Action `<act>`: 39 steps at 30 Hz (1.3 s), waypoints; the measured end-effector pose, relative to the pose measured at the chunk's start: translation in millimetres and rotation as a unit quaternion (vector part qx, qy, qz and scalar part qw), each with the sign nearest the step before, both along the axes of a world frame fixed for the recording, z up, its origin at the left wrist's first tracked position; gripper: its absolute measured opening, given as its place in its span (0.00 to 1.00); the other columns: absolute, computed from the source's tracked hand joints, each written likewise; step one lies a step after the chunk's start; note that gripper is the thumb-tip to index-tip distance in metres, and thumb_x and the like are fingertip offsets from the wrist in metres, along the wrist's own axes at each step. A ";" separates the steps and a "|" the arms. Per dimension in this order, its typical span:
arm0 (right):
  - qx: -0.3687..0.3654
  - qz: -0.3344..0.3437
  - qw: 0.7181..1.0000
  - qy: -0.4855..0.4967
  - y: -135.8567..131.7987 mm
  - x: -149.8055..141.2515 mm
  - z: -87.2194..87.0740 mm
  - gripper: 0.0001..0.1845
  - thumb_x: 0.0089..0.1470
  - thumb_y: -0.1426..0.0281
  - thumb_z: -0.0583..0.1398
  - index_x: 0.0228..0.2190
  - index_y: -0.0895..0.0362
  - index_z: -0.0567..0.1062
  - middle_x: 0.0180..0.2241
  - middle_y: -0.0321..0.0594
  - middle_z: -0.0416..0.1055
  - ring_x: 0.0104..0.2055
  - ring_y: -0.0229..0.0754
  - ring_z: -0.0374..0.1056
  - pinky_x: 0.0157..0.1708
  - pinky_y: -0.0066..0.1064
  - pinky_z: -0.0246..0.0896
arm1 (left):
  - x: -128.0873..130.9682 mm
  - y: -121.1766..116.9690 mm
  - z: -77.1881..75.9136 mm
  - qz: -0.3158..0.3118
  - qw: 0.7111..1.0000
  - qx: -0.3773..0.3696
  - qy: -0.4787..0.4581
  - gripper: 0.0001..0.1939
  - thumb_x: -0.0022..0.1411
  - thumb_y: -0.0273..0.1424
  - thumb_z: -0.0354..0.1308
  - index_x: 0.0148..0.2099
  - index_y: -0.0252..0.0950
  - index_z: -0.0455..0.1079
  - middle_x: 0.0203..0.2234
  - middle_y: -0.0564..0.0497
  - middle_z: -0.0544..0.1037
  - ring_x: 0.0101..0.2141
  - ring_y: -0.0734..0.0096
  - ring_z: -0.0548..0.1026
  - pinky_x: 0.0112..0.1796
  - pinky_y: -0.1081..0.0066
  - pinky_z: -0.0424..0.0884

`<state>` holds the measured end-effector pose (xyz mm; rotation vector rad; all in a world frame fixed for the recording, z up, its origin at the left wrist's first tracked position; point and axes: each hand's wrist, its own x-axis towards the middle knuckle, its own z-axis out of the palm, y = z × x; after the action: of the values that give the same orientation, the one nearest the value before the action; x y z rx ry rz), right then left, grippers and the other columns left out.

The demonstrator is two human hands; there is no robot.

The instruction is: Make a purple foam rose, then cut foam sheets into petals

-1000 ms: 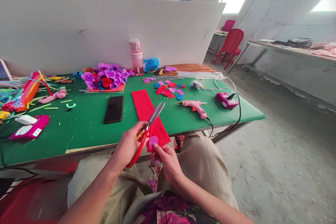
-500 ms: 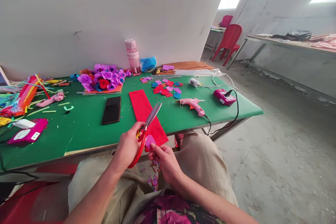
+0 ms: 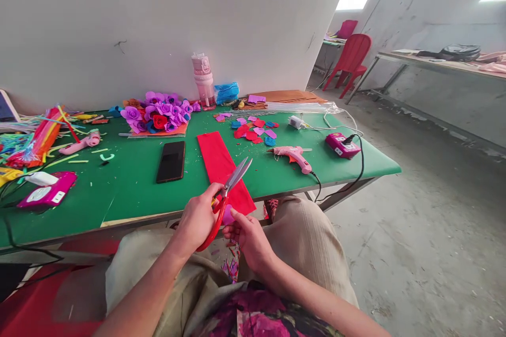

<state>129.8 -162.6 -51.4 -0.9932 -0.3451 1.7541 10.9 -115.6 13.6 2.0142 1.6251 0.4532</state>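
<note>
My left hand is wrapped round the red handles of a pair of scissors. Their blades point up and to the right, slightly parted, over a long red paper strip lying at the table's front edge. In my right hand, thumb and fingers pinch a small purple paper petal, close beside the scissors' handle. Part of the petal is hidden by my thumb. Cut red, purple and blue petals lie scattered beyond the strip.
Right of the strip lies a pink glue gun, corded near a magenta power socket. A black phone rests left of it. Behind are a bunch of paper flowers and a pink bottle. Colourful sticks crowd the left end.
The scissor blades have parted a little more, and the purple petal has turned slightly in my right hand. The whole view has shifted a little.
</note>
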 end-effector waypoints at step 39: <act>0.015 -0.020 1.000 -0.015 -1.0 7.2 -8.8 0.17 0.36 0.59 0.69 0.23 0.60 0.76 0.21 0.37 0.72 0.22 0.35 0.63 0.26 0.27 0.57 | 31.7 55.7 38.8 -0.410 0.908 -0.067 0.059 0.12 0.48 0.21 0.56 0.35 0.41 0.71 0.22 0.55 0.73 0.25 0.69 0.70 0.25 0.75 0.57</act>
<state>137.0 -163.6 -60.2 -0.9998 -0.3677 1.6935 42.6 -59.9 52.4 2.4013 0.6998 -0.0966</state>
